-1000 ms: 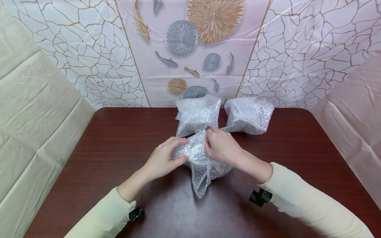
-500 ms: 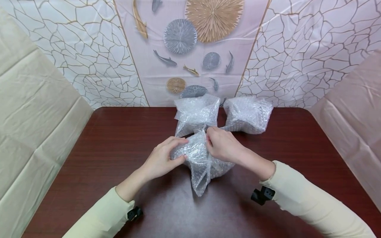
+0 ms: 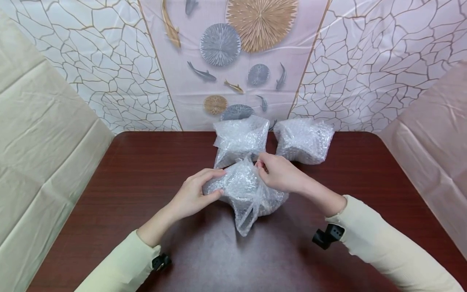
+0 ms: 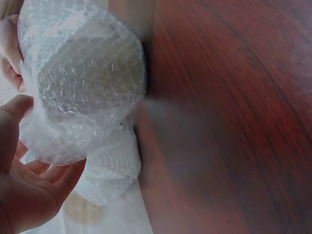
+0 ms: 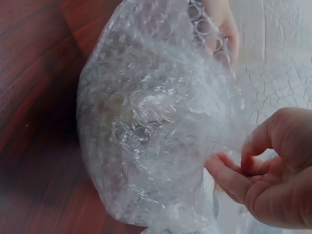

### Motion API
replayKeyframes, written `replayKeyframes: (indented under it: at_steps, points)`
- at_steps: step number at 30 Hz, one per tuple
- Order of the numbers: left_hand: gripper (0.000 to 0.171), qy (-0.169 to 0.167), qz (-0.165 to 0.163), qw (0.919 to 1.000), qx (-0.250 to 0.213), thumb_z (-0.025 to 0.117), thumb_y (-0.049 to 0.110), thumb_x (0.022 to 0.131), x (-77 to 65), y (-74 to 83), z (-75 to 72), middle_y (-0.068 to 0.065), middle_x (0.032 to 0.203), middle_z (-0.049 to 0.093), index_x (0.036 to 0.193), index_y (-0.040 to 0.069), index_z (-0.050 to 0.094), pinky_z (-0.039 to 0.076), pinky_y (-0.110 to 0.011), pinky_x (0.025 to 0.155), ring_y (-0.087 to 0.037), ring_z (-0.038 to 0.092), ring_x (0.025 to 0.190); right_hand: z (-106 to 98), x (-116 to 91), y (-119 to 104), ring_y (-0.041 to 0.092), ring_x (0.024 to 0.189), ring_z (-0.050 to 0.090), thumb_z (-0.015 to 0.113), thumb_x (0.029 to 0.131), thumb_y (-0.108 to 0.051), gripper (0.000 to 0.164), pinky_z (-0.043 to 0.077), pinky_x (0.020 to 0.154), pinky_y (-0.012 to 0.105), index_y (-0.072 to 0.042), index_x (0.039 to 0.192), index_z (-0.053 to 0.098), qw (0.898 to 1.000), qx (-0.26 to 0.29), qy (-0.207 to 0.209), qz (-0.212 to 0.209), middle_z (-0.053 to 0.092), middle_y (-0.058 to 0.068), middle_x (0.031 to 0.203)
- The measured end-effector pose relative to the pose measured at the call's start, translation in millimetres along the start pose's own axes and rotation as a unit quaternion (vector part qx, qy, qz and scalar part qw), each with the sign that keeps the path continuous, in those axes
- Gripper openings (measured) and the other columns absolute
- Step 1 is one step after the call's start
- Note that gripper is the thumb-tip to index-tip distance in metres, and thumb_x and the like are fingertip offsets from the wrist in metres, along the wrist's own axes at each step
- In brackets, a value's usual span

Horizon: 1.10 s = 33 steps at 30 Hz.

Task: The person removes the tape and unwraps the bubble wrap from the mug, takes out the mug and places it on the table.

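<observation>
A bundle in clear bubble wrap (image 3: 238, 188) sits on the table between the two hands. Through the plastic, a pale object inside shows only dimly in the left wrist view. The left hand (image 3: 191, 192) grips the bundle's left end, thumb on the near side and fingers round the far side. At the top right of the bundle, the right hand (image 3: 279, 172) pinches a loose edge of the wrap (image 5: 214, 141) between thumb and fingers. A flap of wrap (image 3: 245, 221) hangs in a point toward the near side.
Two more bubble-wrapped bundles stand at the back edge of the dark wooden table (image 3: 146, 158): one bundle (image 3: 240, 138) right behind the held one, another bundle (image 3: 304, 140) to its right. A patterned cloth backdrop (image 3: 120, 69) rises behind; beige cloth (image 3: 47, 134) lines the sides.
The right hand has drawn slightly right with the wrap's edge, and the wrap spreads wider at the top. The left hand has shifted a little left, still on the bundle.
</observation>
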<state>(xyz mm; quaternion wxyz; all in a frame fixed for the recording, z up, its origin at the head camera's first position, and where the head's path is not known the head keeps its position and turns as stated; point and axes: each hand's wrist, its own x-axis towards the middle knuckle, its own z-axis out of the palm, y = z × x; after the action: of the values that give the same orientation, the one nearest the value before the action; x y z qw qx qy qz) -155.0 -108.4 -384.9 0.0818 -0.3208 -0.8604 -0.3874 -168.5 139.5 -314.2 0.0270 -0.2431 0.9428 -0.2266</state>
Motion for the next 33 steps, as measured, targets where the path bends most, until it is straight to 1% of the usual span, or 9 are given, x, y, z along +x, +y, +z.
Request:
replayKeyframes:
  at_steps: [4, 10, 15, 19, 24, 29, 33]
  points:
    - [0.041, -0.003, -0.002, 1.0, 0.006, 0.067, 0.021, 0.081, -0.2, 1.3, -0.8, 0.005, 0.122, 0.058, 0.121, 0.017, 0.059, 0.045, -0.032, 0.094, -0.009, 0.052, 0.115, 0, -1, 5, 0.013, 0.066, 0.049, 0.049, 0.085, -0.004, 0.007, 0.042, 0.061, 0.027, -0.009, 0.081, 0.052, 1.0, 0.017, 0.007, -0.001, 0.053, 0.001, 0.074]
    - [0.041, 0.005, 0.002, 0.9998, 0.021, 0.067, 0.022, 0.081, 0.3, 4.2, 0.2, 0.003, 0.119, 0.059, 0.12, 0.015, 0.059, 0.046, -0.034, 0.092, -0.012, 0.054, 0.113, 3, -5, 7, 0.015, 0.075, 0.053, 0.052, 0.081, -0.007, 0.005, 0.045, 0.069, 0.03, -0.009, 0.081, 0.056, 0.999, 0.018, 0.035, -0.004, 0.055, 0.001, 0.08]
    - [0.041, 0.003, -0.013, 0.9995, 0.029, 0.066, 0.025, 0.083, -1.0, 5.2, 1.8, 0.007, 0.121, 0.057, 0.122, 0.017, 0.057, 0.045, -0.031, 0.094, -0.007, 0.051, 0.115, 2, -11, 4, 0.014, 0.075, 0.054, 0.054, 0.08, -0.007, 0.003, 0.045, 0.069, 0.03, -0.009, 0.082, 0.056, 0.998, 0.01, 0.054, -0.006, 0.054, 0.0, 0.081]
    - [0.042, 0.006, -0.017, 0.9993, 0.033, 0.066, 0.026, 0.083, -2.6, 7.1, 1.7, 0.008, 0.122, 0.056, 0.123, 0.018, 0.057, 0.044, -0.031, 0.094, -0.006, 0.05, 0.116, 1, -16, 5, 0.014, 0.075, 0.053, 0.054, 0.082, -0.006, 0.002, 0.046, 0.068, 0.029, -0.008, 0.083, 0.055, 0.997, 0.004, 0.076, -0.023, 0.053, 0.0, 0.08]
    - [0.043, 0.007, -0.017, 0.9992, 0.035, 0.066, 0.029, 0.083, -4.0, 8.3, 1.1, 0.008, 0.122, 0.056, 0.123, 0.017, 0.056, 0.044, -0.032, 0.094, -0.008, 0.051, 0.116, 2, -23, 8, 0.014, 0.077, 0.054, 0.055, 0.081, -0.001, 0.01, 0.048, 0.069, 0.028, -0.01, 0.082, 0.052, 0.993, 0.007, 0.112, -0.041, 0.053, 0.001, 0.08]
    - [0.045, 0.007, -0.018, 0.9993, 0.033, 0.067, 0.032, 0.083, -5.7, 9.3, -0.2, 0.007, 0.121, 0.056, 0.124, 0.017, 0.056, 0.045, -0.032, 0.094, -0.008, 0.051, 0.115, 1, -30, 12, 0.012, 0.079, 0.054, 0.054, 0.084, -0.002, 0.01, 0.049, 0.069, 0.028, -0.011, 0.082, 0.052, 0.991, 0.019, 0.131, -0.032, 0.056, 0.001, 0.088]
    - [0.047, 0.003, -0.025, 0.9992, 0.031, 0.068, 0.034, 0.082, -6.9, 9.4, -0.6, 0.006, 0.12, 0.056, 0.124, 0.017, 0.056, 0.045, -0.032, 0.094, -0.008, 0.051, 0.114, 1, -35, 14, 0.011, 0.081, 0.055, 0.055, 0.084, -0.002, 0.01, 0.052, 0.071, 0.028, -0.011, 0.082, 0.052, 0.989, 0.029, 0.144, -0.029, 0.055, 0.002, 0.087]
